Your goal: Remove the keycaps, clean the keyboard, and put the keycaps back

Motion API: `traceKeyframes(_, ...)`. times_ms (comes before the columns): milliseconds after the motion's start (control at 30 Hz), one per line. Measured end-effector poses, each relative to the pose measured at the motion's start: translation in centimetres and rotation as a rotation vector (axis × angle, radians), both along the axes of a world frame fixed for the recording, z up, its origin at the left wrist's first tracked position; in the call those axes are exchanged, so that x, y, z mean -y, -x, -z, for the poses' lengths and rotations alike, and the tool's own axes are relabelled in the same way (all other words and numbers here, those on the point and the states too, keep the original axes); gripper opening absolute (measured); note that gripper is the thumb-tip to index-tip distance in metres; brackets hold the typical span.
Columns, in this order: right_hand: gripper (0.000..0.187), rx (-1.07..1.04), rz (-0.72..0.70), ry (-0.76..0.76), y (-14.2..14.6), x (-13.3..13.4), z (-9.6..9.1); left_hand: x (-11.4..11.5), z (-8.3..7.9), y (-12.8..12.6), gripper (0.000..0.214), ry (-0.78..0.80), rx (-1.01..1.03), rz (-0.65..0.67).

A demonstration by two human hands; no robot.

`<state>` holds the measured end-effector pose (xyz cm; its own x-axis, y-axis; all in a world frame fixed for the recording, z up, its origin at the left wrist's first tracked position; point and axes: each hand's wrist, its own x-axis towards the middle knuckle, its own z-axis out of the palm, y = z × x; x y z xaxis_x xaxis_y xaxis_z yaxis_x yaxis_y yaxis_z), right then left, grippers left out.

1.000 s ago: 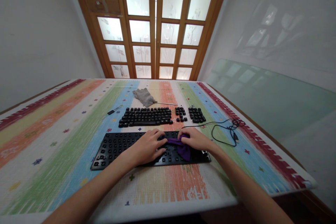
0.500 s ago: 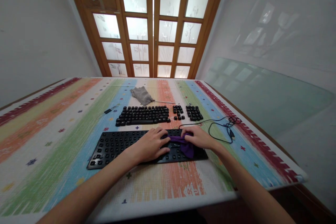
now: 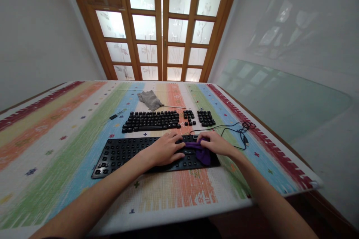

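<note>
A black keyboard base (image 3: 123, 153) with its keycaps removed lies on the striped table mat (image 3: 56, 127) in front of me. My left hand (image 3: 164, 149) lies flat on the base's middle with fingers spread, holding it down. My right hand (image 3: 215, 143) presses a purple cloth (image 3: 200, 152) onto the right part of the base, fingers curled over it. Behind the base, the removed black keycaps (image 3: 151, 120) are laid out in keyboard order, with smaller groups of keycaps (image 3: 206, 118) to their right.
A grey cloth (image 3: 150, 99) lies further back on the mat. A small dark tool (image 3: 113, 117) rests left of the keycaps. The keyboard's black cable (image 3: 238, 129) coils at the right. Wooden glazed doors (image 3: 159, 26) stand behind the table; a glass panel leans at right.
My right hand with the purple cloth has shifted slightly right along the keyboard base. My left hand stays on the base. The view has tilted a little.
</note>
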<state>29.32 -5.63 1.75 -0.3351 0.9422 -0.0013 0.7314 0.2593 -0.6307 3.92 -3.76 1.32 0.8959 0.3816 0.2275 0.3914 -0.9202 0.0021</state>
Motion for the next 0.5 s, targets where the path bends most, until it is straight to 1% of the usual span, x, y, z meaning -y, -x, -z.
traceKeyframes(133, 0.022, -0.004, 0.001, 0.019, -0.45, 0.19, 0.26, -0.54, 0.30, -0.67, 0.036, -0.020, 0.021, 0.017)
traceKeyframes(300, 0.020, -0.024, 0.075, 0.039, -0.70, 0.17, 0.63, -0.86, 0.35, -0.88, 0.036, -0.025, 0.024, 0.027)
traceKeyframes(500, 0.020, 0.021, 0.130, 0.010, -0.95, 0.45, 0.28, -0.67, 0.19, -1.09, 0.034, -0.014, 0.014, 0.030)
